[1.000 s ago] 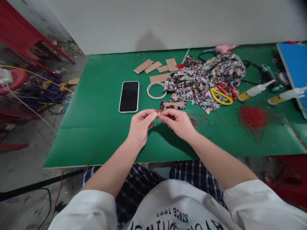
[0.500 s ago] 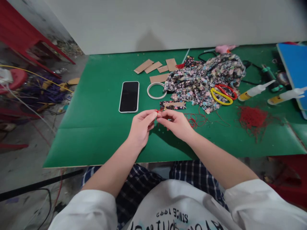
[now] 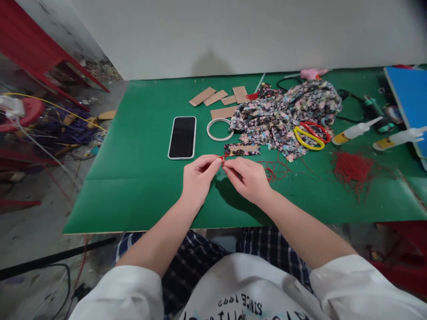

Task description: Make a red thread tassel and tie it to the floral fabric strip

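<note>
My left hand (image 3: 199, 177) and my right hand (image 3: 247, 178) meet fingertip to fingertip above the green table (image 3: 147, 195). Both are closed in a pinch on red thread (image 3: 222, 158), of which only a small knotted-looking bit shows between the fingers. Loose loops of red thread (image 3: 275, 171) lie on the table to the right of my right hand. Just beyond my fingers rests a flat strip of floral cloth with a brown cardboard middle (image 3: 242, 149). A roll of white tape (image 3: 213, 135) and a phone (image 3: 182, 138) lie beyond my left hand.
Cardboard pieces (image 3: 203, 96) lie at the back. Crumpled floral fabric (image 3: 283, 109) spreads at the right, with red-and-yellow-handled scissors (image 3: 308, 142) on it. Farther right are glue bottles (image 3: 350, 134), a heap of red thread (image 3: 353, 169), a green-and-black tool (image 3: 375, 111) and a blue board (image 3: 408, 95).
The view has shifted slightly, so the table's contents sit a little lower. My fingertips have drawn a bit apart, still pinching the red thread.
</note>
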A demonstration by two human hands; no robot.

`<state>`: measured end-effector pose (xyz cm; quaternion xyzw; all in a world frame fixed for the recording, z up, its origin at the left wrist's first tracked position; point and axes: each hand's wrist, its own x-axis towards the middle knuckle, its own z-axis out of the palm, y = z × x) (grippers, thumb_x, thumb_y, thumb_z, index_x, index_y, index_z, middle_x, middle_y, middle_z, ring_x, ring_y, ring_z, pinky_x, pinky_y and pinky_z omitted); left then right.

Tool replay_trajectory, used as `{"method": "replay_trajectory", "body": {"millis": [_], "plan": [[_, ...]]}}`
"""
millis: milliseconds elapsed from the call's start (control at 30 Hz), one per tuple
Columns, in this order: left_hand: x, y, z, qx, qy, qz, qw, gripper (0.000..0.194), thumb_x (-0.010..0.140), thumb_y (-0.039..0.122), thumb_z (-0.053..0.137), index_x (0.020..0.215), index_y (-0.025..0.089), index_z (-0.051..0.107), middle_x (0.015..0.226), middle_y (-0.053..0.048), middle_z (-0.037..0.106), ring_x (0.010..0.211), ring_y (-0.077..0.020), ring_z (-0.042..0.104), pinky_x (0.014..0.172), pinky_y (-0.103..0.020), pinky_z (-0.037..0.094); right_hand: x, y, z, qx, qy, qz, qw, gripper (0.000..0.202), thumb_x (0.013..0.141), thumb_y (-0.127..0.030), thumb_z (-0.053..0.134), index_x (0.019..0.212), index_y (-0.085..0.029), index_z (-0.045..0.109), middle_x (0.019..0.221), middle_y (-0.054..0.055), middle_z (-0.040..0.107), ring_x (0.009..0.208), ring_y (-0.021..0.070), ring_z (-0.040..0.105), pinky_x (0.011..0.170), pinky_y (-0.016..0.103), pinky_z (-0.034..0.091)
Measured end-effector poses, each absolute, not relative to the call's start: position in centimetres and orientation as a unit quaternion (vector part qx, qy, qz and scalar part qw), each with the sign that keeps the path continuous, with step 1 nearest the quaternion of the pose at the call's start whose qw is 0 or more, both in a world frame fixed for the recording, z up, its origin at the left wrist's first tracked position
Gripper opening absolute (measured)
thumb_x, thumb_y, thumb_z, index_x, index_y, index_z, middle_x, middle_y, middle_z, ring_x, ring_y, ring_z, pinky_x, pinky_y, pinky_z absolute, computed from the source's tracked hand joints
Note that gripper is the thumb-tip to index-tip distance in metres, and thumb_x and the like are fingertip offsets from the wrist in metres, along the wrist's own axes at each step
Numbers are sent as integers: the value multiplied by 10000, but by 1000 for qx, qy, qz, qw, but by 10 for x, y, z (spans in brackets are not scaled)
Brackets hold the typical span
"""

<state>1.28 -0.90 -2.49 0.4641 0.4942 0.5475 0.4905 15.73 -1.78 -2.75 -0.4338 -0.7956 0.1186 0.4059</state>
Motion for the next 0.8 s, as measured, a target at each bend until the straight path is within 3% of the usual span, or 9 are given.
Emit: {"method": "replay_trajectory", "body": {"millis": [133, 300, 400, 467, 567, 667, 800], "plan": [[13, -10, -26, 500, 490, 549, 457, 82, 684, 274, 697, 678, 192, 700, 796, -16, 669, 728, -117, 590, 644, -231, 454, 158, -18, -26, -433, -814, 116, 368, 184, 877, -238, 448, 910, -169, 615, 821, 59, 688, 727, 140, 632, 657, 235, 466], [14, -9, -26, 412, 488, 526, 562, 149, 655, 304, 721, 726, 174, 705, 720, -13, 652, 494, -45, 458, 420, -177, 315, 158, -18, -27, -430, -827, 137, 336, 196, 894, -241, 414, 930, -185, 598, 860, 49, 693, 743, 130, 637, 666, 227, 458], [14, -9, -26, 403, 485, 522, 574, 147, 654, 298, 722, 724, 171, 695, 679, 1, 634, 458, -32, 419, 398, -169, 283, 158, -18, -26, -425, -830, 146, 331, 193, 894, -237, 416, 922, -184, 599, 838, 40, 689, 718, 124, 628, 654, 229, 455], [13, -10, -26, 450, 480, 536, 529, 99, 679, 269, 702, 703, 175, 685, 733, -5, 647, 555, -60, 510, 474, -179, 374, 159, -18, -24, -422, -826, 151, 343, 169, 880, -249, 447, 884, -183, 602, 799, 32, 677, 686, 118, 611, 628, 231, 451], [12, -13, -23, 558, 475, 545, 406, 51, 721, 222, 662, 698, 178, 674, 808, -20, 653, 749, -111, 589, 611, -205, 451, 163, -18, -18, -435, -775, 145, 435, 102, 836, -244, 522, 826, -183, 603, 779, 34, 646, 709, 122, 589, 599, 236, 447], [11, -15, -19, 630, 463, 529, 330, 41, 744, 194, 634, 728, 180, 670, 815, -28, 650, 765, -122, 599, 599, -209, 458, 169, -16, -13, -434, -724, 142, 517, 98, 810, -185, 538, 867, -192, 618, 846, 54, 622, 807, 143, 584, 583, 245, 455], [11, -17, -16, 673, 443, 505, 310, 39, 751, 178, 626, 745, 177, 665, 820, -30, 656, 705, -106, 588, 542, -198, 435, 173, -15, -10, -389, -748, 150, 516, 144, 787, -141, 537, 872, -211, 630, 885, 56, 603, 867, 167, 576, 698, 318, 487]]}}
